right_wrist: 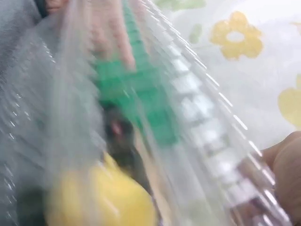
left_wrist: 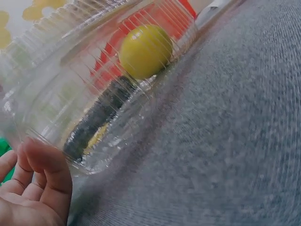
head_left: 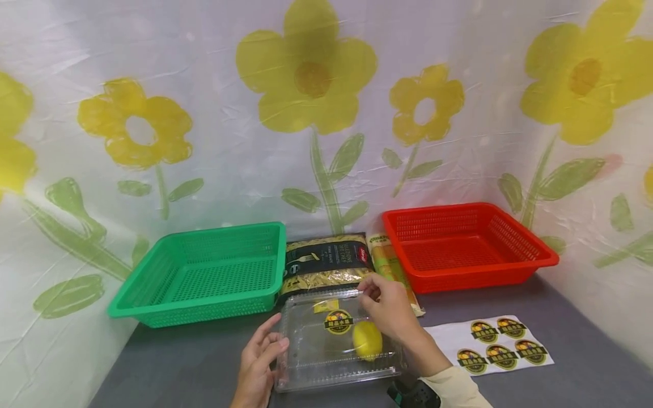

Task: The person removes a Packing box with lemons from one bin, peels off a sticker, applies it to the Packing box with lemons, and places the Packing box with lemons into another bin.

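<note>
A clear plastic clamshell box (head_left: pixel 316 362) sits in front of me, a round black-and-yellow label (head_left: pixel 339 321) on its lid. Inside it lies a yellow lemon (head_left: pixel 367 341), seen through the ribbed wall in the left wrist view too. At the box's left side is my left hand (head_left: pixel 260 354), fingers loosely bent and fingertips against the edge. My right hand (head_left: pixel 389 306) pinches the lid's rim near the far right corner, its fingers curled. Motion blurs the right wrist view, where the left hand's fingers (right_wrist: pixel 115 35) show through the plastic.
A green basket (head_left: pixel 204 309) stands back left, a red basket (head_left: pixel 479 275) back right. Between them lie a pasta bag (head_left: pixel 326 258) and a yellow-green packet (head_left: pixel 390 263). A white sheet of round labels (head_left: pixel 502 345) lies right of the box.
</note>
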`<state>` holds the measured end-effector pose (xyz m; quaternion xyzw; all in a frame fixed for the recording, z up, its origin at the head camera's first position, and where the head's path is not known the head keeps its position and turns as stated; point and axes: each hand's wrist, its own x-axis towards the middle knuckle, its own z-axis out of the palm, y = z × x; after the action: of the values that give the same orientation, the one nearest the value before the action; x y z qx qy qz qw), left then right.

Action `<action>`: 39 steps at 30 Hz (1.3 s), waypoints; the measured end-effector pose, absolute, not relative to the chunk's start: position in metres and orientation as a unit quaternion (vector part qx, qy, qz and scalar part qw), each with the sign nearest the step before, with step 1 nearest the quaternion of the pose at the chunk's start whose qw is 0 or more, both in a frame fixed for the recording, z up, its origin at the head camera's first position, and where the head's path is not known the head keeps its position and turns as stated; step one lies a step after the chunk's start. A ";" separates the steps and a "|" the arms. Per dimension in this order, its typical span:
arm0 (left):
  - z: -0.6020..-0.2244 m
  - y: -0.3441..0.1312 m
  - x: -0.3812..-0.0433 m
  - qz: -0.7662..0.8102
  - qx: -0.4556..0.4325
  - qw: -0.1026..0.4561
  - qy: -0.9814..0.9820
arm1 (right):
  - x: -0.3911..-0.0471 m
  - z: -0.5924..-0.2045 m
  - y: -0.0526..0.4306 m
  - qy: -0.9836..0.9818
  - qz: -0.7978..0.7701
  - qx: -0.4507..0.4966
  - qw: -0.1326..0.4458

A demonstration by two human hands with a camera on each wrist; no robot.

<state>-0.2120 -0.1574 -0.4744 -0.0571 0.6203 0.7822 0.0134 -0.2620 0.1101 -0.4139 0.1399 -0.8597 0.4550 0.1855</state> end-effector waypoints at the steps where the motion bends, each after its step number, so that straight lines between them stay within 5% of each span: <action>1: -0.473 -0.158 -0.211 0.781 -0.061 0.015 0.622 | -0.263 -0.412 0.114 -0.854 0.462 0.135 0.198; 9: -0.461 -0.164 -0.206 0.749 -0.089 0.073 0.653 | -0.271 -0.396 0.162 -0.812 0.507 0.059 0.283; 16: -0.453 -0.167 -0.203 0.736 -0.074 0.116 0.663 | -0.278 -0.394 0.215 -0.748 0.548 -0.102 0.360; 23: -0.453 -0.170 -0.202 0.736 -0.052 0.137 0.661 | -0.282 -0.400 0.271 -0.469 0.789 -0.230 0.324; 28: -0.449 -0.170 -0.205 0.730 -0.057 0.145 0.665 | -0.284 -0.411 0.290 -0.379 0.824 -0.281 0.315; 39: -0.438 -0.174 -0.213 0.731 -0.022 0.152 0.665 | -0.282 -0.424 0.305 -0.295 0.904 -0.227 0.212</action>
<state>-0.2134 -0.1735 -0.4375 -0.0221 0.6646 0.7312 0.1523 -0.2824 0.3047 -0.4241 -0.2272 -0.2946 0.9036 0.2123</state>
